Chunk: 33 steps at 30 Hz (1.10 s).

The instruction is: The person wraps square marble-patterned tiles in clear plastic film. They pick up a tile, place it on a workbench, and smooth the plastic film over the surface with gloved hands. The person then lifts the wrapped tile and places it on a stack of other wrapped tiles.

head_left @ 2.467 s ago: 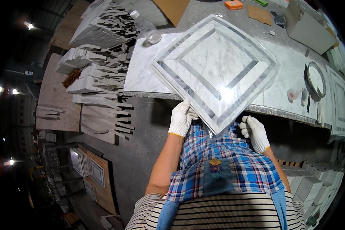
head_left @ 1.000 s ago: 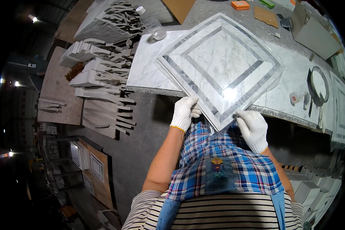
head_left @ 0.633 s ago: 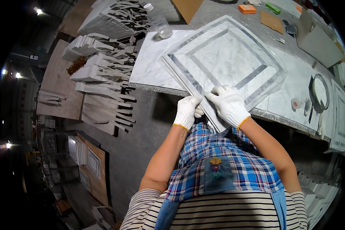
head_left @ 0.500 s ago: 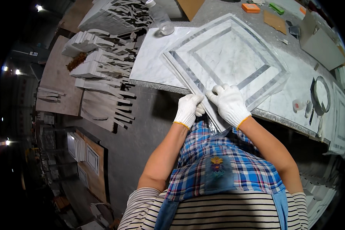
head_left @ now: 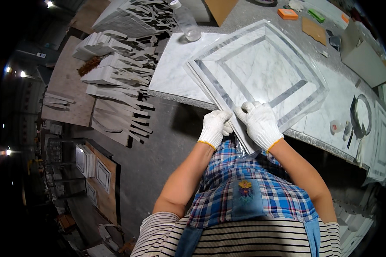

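We are curling our gloved left hand (head_left: 215, 127) against the near left edge of an inlaid marble panel (head_left: 266, 64) and laying our right hand (head_left: 259, 122) over its front corner; we cannot tell whether either is clamping on anything. The panel is lying cornerwise, jutting past the worktable (head_left: 248, 13). A clear bottle (head_left: 188, 26) is standing close beyond its left side; rightward, a small cup (head_left: 335, 126) and a grey ring (head_left: 357, 113) are sitting, with 2 boxes, 1 orange (head_left: 287, 14) and 1 cardboard (head_left: 364, 62), resting farther back.
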Tool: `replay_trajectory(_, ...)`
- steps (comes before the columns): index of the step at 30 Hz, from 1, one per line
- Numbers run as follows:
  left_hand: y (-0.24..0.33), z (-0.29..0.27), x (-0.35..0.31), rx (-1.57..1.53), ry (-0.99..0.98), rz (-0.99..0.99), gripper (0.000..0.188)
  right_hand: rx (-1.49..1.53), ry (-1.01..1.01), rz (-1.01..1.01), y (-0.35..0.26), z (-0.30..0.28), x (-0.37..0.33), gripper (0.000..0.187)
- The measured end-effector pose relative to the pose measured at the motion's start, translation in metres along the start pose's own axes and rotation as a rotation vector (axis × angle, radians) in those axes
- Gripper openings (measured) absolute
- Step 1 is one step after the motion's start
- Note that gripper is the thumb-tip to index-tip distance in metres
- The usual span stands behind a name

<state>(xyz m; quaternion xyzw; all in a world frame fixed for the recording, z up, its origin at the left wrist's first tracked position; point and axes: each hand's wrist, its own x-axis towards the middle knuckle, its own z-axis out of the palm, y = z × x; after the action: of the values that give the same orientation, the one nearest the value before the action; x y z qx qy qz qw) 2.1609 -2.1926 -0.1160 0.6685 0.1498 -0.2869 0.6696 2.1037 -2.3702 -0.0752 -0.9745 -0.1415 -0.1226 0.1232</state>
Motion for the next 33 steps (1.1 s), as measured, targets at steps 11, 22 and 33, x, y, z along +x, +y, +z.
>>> replay_trajectory(11, 0.002, 0.000, -0.001, 0.024, -0.019, 0.009, 0.020, 0.001, -0.009, 0.014, 0.000, 0.002, -0.001, 0.032)
replay_trajectory(22, 0.006, -0.007, -0.005, 0.025, -0.100, -0.006, 0.024, 0.088, -0.017, 0.068, -0.003, -0.003, -0.002, 0.033)
replay_trajectory(33, 0.000, -0.006, 0.000, -0.077, -0.154, -0.004, 0.025, 0.049, 0.065, 0.141, -0.047, 0.010, -0.012, 0.083)
